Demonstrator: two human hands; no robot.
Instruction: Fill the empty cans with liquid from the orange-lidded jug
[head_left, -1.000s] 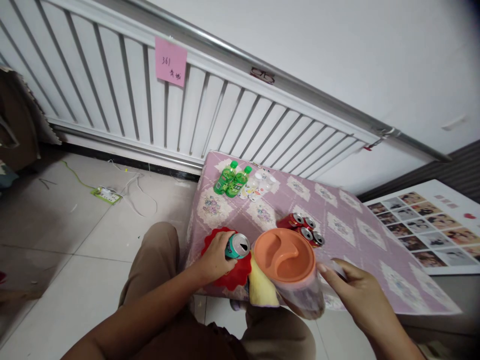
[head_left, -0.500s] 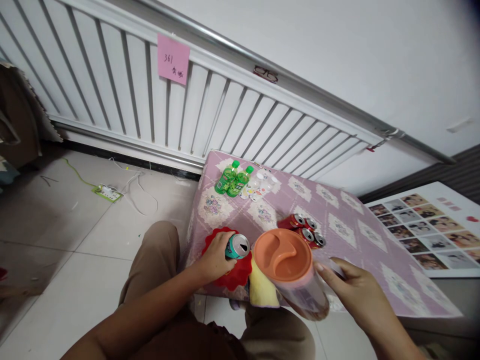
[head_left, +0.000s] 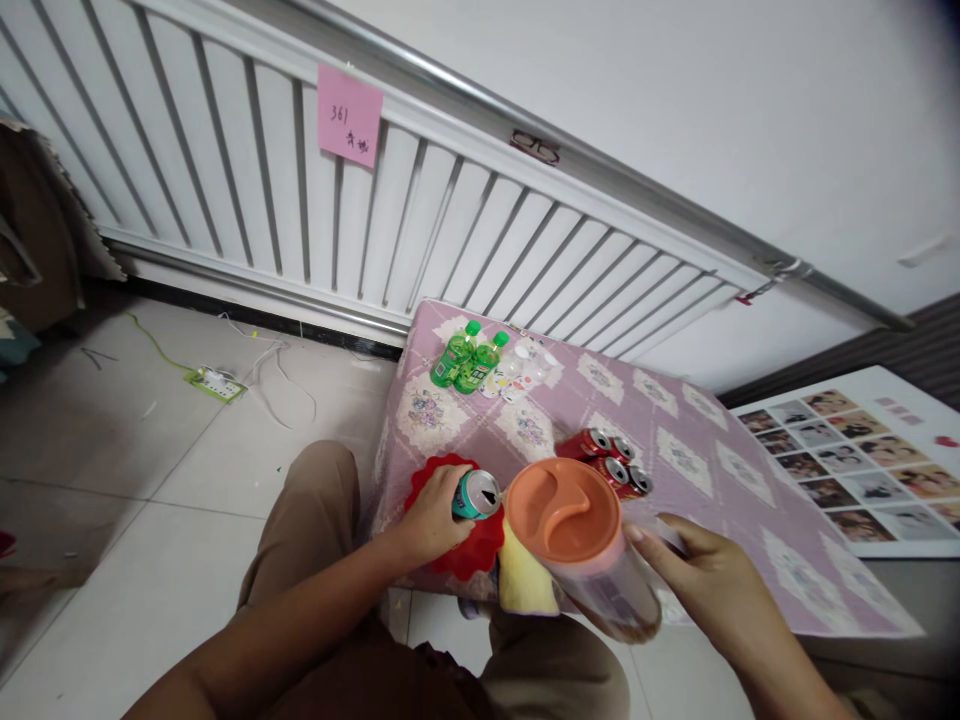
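My left hand (head_left: 435, 515) is wrapped round a teal drink can (head_left: 471, 497), its opened top tipped toward the right. Beneath the can and hand lies a red scalloped tray (head_left: 480, 555). By its handle, my right hand (head_left: 705, 570) grips a clear plastic pitcher (head_left: 607, 595) with an orange lid (head_left: 566, 510). The pitcher leans left, with brownish contents low inside, and its lid's rim is close to the can's opening. A thin pale streak shows between rim and can. Under the pitcher, a yellow cloth (head_left: 525, 575) hangs over the table edge.
Several red cans (head_left: 600, 455) stand behind the pitcher on the cloth-covered table (head_left: 690, 455). Two green bottles (head_left: 469, 362) and clear plastic cups (head_left: 529, 362) sit toward the radiator (head_left: 420, 220). A photo board (head_left: 862, 450) is at the right. A power strip (head_left: 216, 384) lies on the floor.
The pitcher has shifted very slightly left toward the can. A pale streak now shows between the lid's rim and the can. Both hands keep their holds.
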